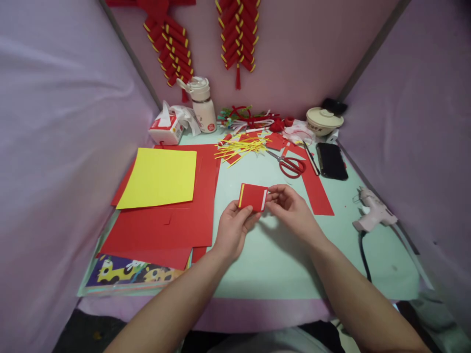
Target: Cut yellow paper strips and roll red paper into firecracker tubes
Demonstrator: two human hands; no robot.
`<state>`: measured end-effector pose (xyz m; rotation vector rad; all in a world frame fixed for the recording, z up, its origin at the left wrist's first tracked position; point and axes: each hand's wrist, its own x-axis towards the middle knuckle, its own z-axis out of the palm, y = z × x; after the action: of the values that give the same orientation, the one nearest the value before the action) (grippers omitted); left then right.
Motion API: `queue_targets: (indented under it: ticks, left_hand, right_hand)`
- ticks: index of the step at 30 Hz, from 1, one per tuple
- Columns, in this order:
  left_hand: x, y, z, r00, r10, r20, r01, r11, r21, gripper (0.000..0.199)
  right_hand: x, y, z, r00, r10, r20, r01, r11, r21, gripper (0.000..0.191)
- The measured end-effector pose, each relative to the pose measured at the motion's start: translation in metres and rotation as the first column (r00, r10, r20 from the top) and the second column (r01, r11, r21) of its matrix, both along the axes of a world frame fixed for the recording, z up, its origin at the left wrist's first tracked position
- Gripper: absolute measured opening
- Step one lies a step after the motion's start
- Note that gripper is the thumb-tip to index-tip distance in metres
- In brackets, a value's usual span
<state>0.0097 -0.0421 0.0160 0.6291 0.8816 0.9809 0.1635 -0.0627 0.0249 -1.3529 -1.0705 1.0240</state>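
Observation:
A small red paper piece [253,197] is held above the tabletop. It has a yellow strip along its left edge and a white strip [264,200] along its right edge. My left hand [235,226] grips its lower left part, thumb on top and fingers underneath. At the right edge, by the white strip, the curled fingers and thumb of my right hand [290,210] close on the paper; the exact contact is hard to see. Beyond the hands lie red-handled scissors [292,166] and a pile of thin yellow paper strips [243,146].
Large red sheets [154,228] with a yellow sheet [160,177] cover the left side. On the right are a red strip [319,193], a phone [331,161] and a corded glue gun [373,211]. A bottle [204,110], tissue pack [166,130] and lidded bowl [324,120] stand behind.

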Motion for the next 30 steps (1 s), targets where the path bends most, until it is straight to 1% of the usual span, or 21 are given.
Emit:
queue_targets:
  ticks: [3,5,7,9,10,12,14,17,19,20,21,23,24,26,28,30]
  left_hand:
    - [0.0,-0.003,-0.001,0.997,-0.079,0.014,0.079,0.997,-0.003,0.031]
    - [-0.002,-0.003,-0.002,0.996,-0.093,-0.007,0.093,0.995,0.047,0.03]
    - [-0.004,-0.002,-0.005,0.997,-0.051,-0.059,0.059,0.988,0.141,0.028]
    - [-0.006,0.001,-0.006,0.993,-0.009,-0.117,0.034,0.977,0.211,0.027]
    - [-0.007,0.002,-0.007,0.99,-0.009,-0.142,0.04,0.975,0.221,0.026]
    - [-0.007,0.003,-0.006,0.983,-0.034,-0.178,0.071,0.976,0.205,0.023]
    - [-0.007,0.003,-0.006,0.979,-0.06,-0.196,0.097,0.979,0.182,0.019]
    - [-0.005,0.003,-0.005,0.98,-0.064,-0.191,0.095,0.984,0.154,0.017]
    - [-0.004,0.002,-0.005,0.984,-0.05,-0.173,0.075,0.988,0.136,0.017]
    - [-0.003,0.002,-0.005,0.986,-0.039,-0.164,0.061,0.99,0.127,0.017]
    - [-0.003,0.002,-0.005,0.987,-0.028,-0.159,0.047,0.992,0.118,0.017]
    - [-0.002,0.002,-0.005,0.988,-0.014,-0.157,0.03,0.994,0.102,0.018]
    - [-0.002,0.002,-0.005,0.987,-0.01,-0.159,0.026,0.995,0.097,0.018]
    - [-0.001,0.002,-0.005,0.986,-0.011,-0.166,0.028,0.995,0.095,0.017]
    - [-0.001,0.002,-0.004,0.985,-0.02,-0.173,0.037,0.995,0.095,0.017]
    - [-0.001,0.002,-0.004,0.982,-0.033,-0.188,0.051,0.994,0.093,0.016]
  right_hand:
    - [-0.005,-0.002,0.002,1.0,-0.014,0.003,0.014,1.0,0.028,0.021]
    - [-0.002,-0.003,0.004,0.998,-0.03,0.05,0.029,0.999,0.025,0.012]
    - [0.004,-0.004,0.008,0.994,0.024,0.107,-0.022,1.0,-0.018,0.009]
    - [0.009,-0.006,0.011,0.98,0.121,0.156,-0.11,0.991,-0.079,0.014]
    - [0.011,-0.007,0.013,0.97,0.163,0.178,-0.147,0.984,-0.103,0.016]
    - [0.012,-0.008,0.016,0.951,0.213,0.222,-0.187,0.973,-0.132,0.018]
    - [0.011,-0.009,0.017,0.937,0.238,0.258,-0.206,0.968,-0.142,0.019]
    - [0.009,-0.01,0.017,0.92,0.248,0.302,-0.217,0.967,-0.133,0.019]
    - [0.008,-0.01,0.015,0.911,0.203,0.358,-0.183,0.979,-0.089,0.018]
    - [0.008,-0.01,0.013,0.899,0.153,0.41,-0.151,0.988,-0.037,0.017]
    - [0.007,-0.011,0.012,0.875,0.086,0.476,-0.117,0.993,0.034,0.016]
    - [0.005,-0.011,0.01,0.784,-0.049,0.619,-0.095,0.976,0.198,0.01]
    - [0.004,-0.011,0.009,0.727,-0.097,0.679,-0.116,0.958,0.261,0.007]
    - [0.003,-0.012,0.008,0.634,-0.134,0.762,-0.187,0.929,0.319,0.006]
    - [0.002,-0.013,0.007,0.589,-0.132,0.798,-0.243,0.912,0.33,0.008]
    - [0.002,-0.012,0.006,0.583,-0.127,0.803,-0.269,0.902,0.338,0.008]
